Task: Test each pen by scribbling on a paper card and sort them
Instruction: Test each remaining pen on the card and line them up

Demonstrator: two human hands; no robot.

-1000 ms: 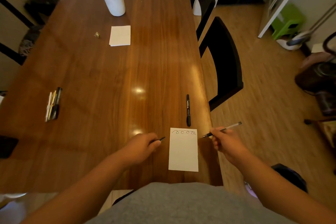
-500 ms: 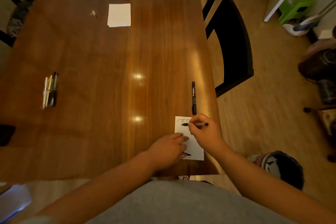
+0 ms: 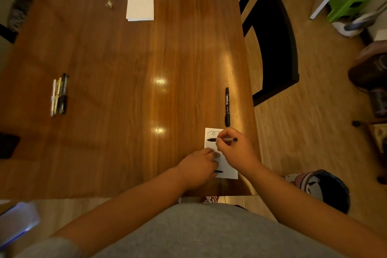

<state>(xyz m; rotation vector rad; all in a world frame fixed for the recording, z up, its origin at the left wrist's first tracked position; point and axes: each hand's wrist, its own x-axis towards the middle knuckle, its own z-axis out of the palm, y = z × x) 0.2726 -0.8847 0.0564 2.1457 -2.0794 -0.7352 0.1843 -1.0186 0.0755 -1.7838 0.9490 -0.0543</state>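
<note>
Currently, the pen is lying with its long axis across the view, roughly parallel to the near edge of the table. Its dark tip is pointing toward the person's left and its rear end toward the right. The right hand is gripping the barrel near its middle, the fingers curling round it, so the tip is projecting left of the fingers and the rear end is showing just past the knuckles. The tip is sitting over the upper part of the paper card, just below a looped scribble that the right hand is partly hiding; whether the tip is touching the card cannot be told. The card is lying at the near right corner of the table. The left hand is resting on the card's left edge, and a small black piece is protruding from under it; whether those fingers are gripping it cannot be told. A black marker is lying just beyond the card, its long axis running away from the person. A group of pens is lying well apart at the left.
</note>
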